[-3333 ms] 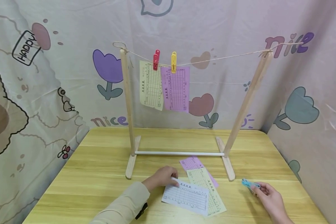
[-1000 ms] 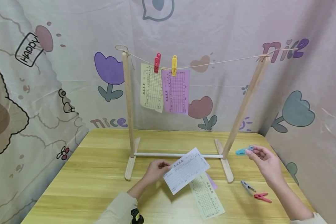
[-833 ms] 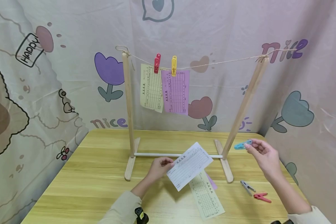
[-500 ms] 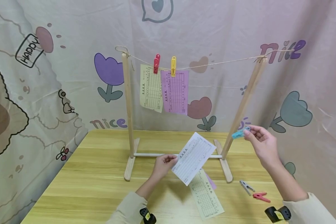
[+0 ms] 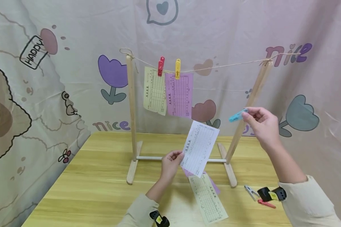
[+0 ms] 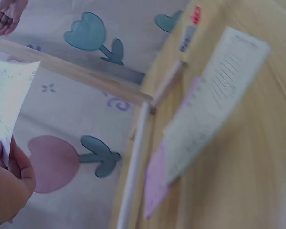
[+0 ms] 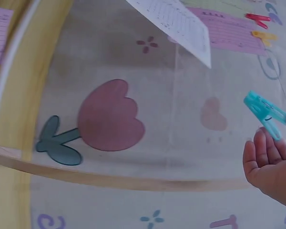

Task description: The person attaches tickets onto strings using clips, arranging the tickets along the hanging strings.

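Observation:
My left hand (image 5: 171, 163) pinches a white printed slip (image 5: 200, 148) by its left edge, held tilted above the table. In the left wrist view that slip (image 6: 9, 100) sits between thumb and fingers. My right hand (image 5: 262, 126) grips a light blue clothespin (image 5: 238, 115) by its handle end, in front of the rack's right post. The right wrist view shows the clothespin (image 7: 266, 113) with its handles spread. Behind, a yellow slip (image 5: 154, 91) and a purple slip (image 5: 179, 94) hang from a string (image 5: 221, 66) by a red clothespin (image 5: 160, 66) and a yellow clothespin (image 5: 177, 68).
The wooden rack, with a left post (image 5: 131, 107) and a white bottom bar (image 5: 149, 158), stands on the table (image 5: 88, 189). Another yellow slip (image 5: 208, 198) overlaps a purple one (image 5: 214, 186). A grey clothespin (image 5: 250, 191) and a red one (image 5: 267, 204) lie at the right.
The left hand has lifted the white slip off the pile, turning it more upright. My right hand has raised the blue clothespin and moved it leftward toward the rack.

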Tool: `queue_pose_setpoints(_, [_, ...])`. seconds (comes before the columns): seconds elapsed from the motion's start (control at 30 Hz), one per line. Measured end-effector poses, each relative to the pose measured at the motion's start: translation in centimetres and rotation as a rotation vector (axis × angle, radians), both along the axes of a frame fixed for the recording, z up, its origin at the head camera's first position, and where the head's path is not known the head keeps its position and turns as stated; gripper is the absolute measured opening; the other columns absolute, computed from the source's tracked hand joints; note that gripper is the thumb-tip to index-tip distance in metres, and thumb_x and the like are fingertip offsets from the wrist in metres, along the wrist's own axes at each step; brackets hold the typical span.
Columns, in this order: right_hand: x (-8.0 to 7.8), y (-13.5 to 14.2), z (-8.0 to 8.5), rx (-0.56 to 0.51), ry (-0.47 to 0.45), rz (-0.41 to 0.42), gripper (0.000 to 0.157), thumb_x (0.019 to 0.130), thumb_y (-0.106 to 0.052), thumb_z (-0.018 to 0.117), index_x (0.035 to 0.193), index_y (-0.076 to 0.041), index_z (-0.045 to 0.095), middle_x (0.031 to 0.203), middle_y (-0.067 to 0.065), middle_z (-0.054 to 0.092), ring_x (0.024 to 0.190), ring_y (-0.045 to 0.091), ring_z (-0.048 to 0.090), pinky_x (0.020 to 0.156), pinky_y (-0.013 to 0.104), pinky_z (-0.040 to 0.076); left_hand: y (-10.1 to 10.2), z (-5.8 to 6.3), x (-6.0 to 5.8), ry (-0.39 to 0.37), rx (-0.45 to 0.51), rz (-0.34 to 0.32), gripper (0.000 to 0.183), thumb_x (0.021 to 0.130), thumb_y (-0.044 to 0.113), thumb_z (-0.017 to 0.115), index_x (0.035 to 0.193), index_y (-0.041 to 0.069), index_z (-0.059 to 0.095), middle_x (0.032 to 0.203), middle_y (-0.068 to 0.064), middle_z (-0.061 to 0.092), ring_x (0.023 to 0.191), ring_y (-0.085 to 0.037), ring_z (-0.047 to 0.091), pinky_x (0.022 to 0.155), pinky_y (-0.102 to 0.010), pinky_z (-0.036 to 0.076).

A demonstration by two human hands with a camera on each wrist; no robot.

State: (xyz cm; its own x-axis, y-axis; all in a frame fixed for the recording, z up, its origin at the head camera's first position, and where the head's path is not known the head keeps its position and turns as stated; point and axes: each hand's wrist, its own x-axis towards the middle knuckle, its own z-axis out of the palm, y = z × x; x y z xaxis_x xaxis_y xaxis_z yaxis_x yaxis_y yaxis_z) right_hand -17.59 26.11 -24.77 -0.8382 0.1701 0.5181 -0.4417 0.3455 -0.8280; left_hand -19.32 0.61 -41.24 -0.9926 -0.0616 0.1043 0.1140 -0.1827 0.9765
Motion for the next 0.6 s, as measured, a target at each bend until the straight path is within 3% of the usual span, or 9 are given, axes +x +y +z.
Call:
queue_pose_setpoints(0.2, [-0.8, -0.6, 2.3, 0.152, -0.022, -0.049, 0.012, 0.088, -0.021, 0.063, 0.099, -0.019, 0.062, 0.081, -0.018, 0.057, 0.072, 0.002, 0.049, 0.064, 0.006, 0.044, 1.0, 2.0, -0.1, -0.013, 0.086, 0.067, 0.02, 0.082, 0.005, 0.067, 0.097, -0.009, 0.063, 0.079, -0.001, 0.065, 0.07, -0.007, 0.058, 0.064, -0.015, 0.051])
queue_pose_setpoints(0.33, [-1.2, -0.9, 3.4, 0.135, -0.02, -0.042, 0.012, 0.088, -0.02, 0.063, 0.1, -0.019, 0.061, 0.082, -0.017, 0.057, 0.074, 0.002, 0.051, 0.066, 0.006, 0.044, 1.5, 3.2, -0.2, 0.0, 0.11, 0.091, 0.02, 0.082, 0.005, 0.067, 0.096, -0.008, 0.063, 0.08, -0.002, 0.066, 0.071, -0.008, 0.058, 0.065, -0.016, 0.051])
queue_pose_setpoints(0.6, [-1.9, -1.5, 5.5, -0.215, 0.036, 0.147, 0.013, 0.083, -0.009, 0.067, 0.095, -0.012, 0.062, 0.08, -0.008, 0.061, 0.072, 0.003, 0.057, 0.069, 0.007, 0.049, 2.3, 4.8, -0.5, 0.014, 0.146, 0.143, 0.017, 0.083, 0.004, 0.066, 0.095, -0.007, 0.063, 0.079, -0.001, 0.064, 0.071, -0.008, 0.058, 0.066, -0.015, 0.051])
